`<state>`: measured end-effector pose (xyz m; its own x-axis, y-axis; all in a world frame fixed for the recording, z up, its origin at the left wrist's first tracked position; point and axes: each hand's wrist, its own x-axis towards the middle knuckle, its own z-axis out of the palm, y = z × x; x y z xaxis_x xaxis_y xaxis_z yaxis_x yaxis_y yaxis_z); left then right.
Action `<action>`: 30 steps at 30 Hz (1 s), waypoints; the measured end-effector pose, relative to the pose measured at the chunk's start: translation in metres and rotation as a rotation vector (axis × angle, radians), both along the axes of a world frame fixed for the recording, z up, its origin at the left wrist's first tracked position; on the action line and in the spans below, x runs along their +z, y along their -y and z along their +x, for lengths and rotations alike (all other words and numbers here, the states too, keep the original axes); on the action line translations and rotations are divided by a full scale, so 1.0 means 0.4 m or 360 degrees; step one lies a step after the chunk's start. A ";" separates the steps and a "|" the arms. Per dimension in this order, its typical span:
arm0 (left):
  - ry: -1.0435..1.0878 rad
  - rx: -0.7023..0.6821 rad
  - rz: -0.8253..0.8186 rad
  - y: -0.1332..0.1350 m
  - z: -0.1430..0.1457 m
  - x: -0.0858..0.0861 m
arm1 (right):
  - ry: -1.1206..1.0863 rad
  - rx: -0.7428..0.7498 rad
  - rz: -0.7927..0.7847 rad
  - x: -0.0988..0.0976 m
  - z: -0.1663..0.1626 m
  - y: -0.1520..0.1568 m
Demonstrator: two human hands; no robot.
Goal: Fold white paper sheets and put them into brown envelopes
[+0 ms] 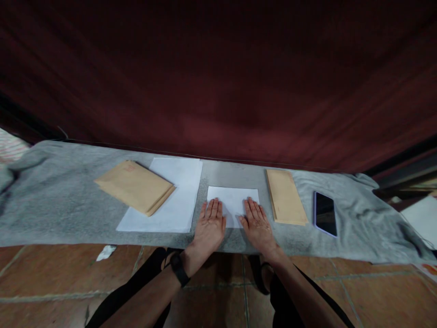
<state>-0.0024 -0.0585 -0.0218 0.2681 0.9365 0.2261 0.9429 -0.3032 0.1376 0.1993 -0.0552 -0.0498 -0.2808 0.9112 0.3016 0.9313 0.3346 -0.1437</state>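
A white sheet of paper [232, 200], small enough to look folded, lies on the grey cloth in front of me. My left hand [210, 225] rests flat on its left side, fingers stretched out. On the right side of the sheet my right hand [257, 228] lies palm down, also with straight fingers. Left of my hands is a stack of larger white paper [180, 196], partly covered by a tilted pile of brown envelopes [134, 184]. To the right of my right hand sits another, narrower pile of brown envelopes [286, 196].
The long surface is covered by a rumpled grey cloth [61, 196]. A phone with a purple edge [325, 214] lies at the right. A dark red curtain [218, 91] hangs behind. On the tiled floor [51, 273] lies a crumpled white scrap [106, 252].
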 end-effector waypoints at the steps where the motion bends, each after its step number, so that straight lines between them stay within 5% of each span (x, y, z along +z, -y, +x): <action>1: 0.0003 0.0014 0.0000 -0.010 0.009 0.010 | -0.0015 -0.0011 -0.0029 0.004 -0.001 -0.004; 5: 0.0052 -0.0025 0.0013 -0.051 0.058 0.022 | -0.0158 -0.0074 -0.0148 0.025 -0.012 -0.037; 12: 0.0029 -0.0028 -0.0085 -0.111 0.112 -0.025 | -0.0296 0.0024 -0.0184 0.033 -0.063 -0.099; 30: 0.0040 0.0062 -0.0049 -0.104 0.055 -0.041 | 0.0070 -0.0127 0.0030 -0.023 -0.012 -0.104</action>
<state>0.0196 -0.0168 -0.0381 0.2260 0.9526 0.2035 0.9500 -0.2618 0.1703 0.1946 -0.0138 -0.0590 -0.2211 0.9255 0.3076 0.9604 0.2615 -0.0965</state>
